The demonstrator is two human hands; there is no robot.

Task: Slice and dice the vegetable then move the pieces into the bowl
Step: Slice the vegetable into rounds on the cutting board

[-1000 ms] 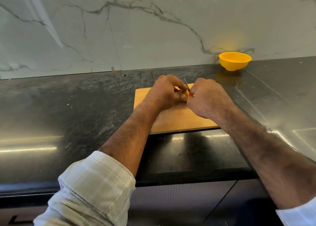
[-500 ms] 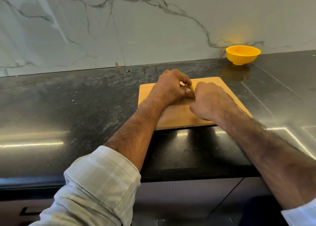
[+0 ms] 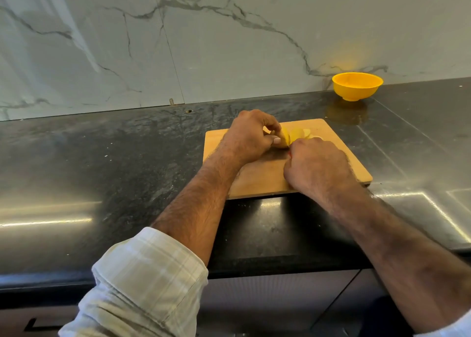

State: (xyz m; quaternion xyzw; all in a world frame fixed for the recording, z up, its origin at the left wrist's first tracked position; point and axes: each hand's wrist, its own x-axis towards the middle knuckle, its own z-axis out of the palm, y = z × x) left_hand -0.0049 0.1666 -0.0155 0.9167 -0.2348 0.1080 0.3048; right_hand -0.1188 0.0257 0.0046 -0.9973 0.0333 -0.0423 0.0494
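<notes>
Right hand: fingers clenched on a mostly hidden knife handle, over the cutting board
Left hand: fingers pinched the vegetable
Slices: lay on board just beyond
Bowl: on desk, far right, well apart

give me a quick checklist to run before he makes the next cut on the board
1. Left hand steadies the vegetable: ok, fingers curled round it.
2. Right hand has a firm grip on the knife: cannot tell, the handle is hidden in the fist and only a sliver of red shows.
3. Left fingertips out of the blade's path: cannot tell, the blade is hidden.
4. Cut slices stay on the cutting board: ok, they lie beyond the right hand.
5. Yellow bowl ready for pieces: ok, upright by the wall, apart from the board.
</notes>
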